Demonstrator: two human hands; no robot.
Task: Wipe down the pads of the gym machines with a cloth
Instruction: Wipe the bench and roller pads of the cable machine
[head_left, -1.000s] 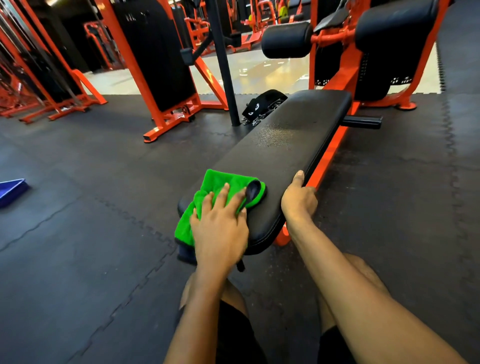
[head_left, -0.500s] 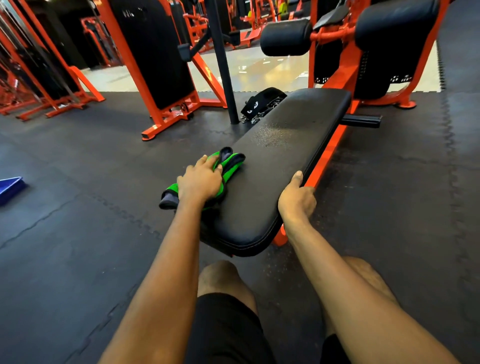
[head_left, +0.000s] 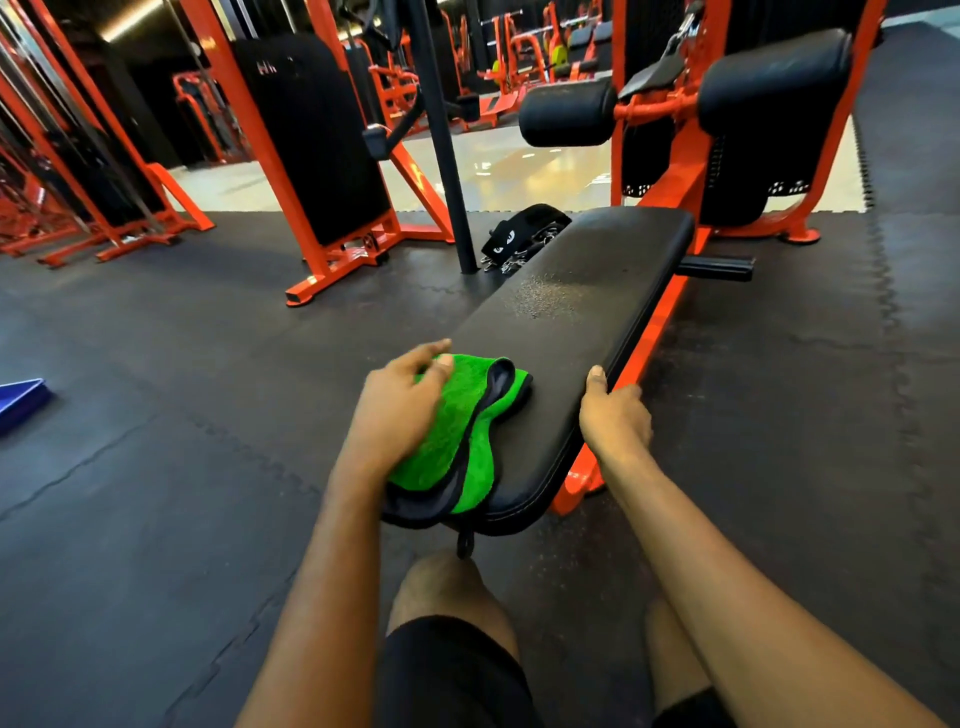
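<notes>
The green cloth (head_left: 470, 415) lies on the near left corner of the black bench pad (head_left: 576, 312); part of it hangs over the near edge. The left hand (head_left: 397, 415) lies flat on the cloth; its fingers (head_left: 428, 353) are almost straight and spread, pressing down, not gripping. The right hand (head_left: 615, 421) grips the right edge of the bench pad; the thumb sits on top and the other fingers curl down over the side.

Ahead of the cloth the pad runs open to its far edge; small shiny specks (head_left: 540, 301) sit in the middle. By the far left corner a black strap (head_left: 519, 236) lies on the floor, next to a black pole (head_left: 441, 145); a black roller pad (head_left: 566, 111) stands past the far edge; an orange frame (head_left: 670, 306) runs under the right edge, and a short black bar (head_left: 717, 267) sticks out from it; a blue thing (head_left: 21, 402) lies on the floor far off to the left.
</notes>
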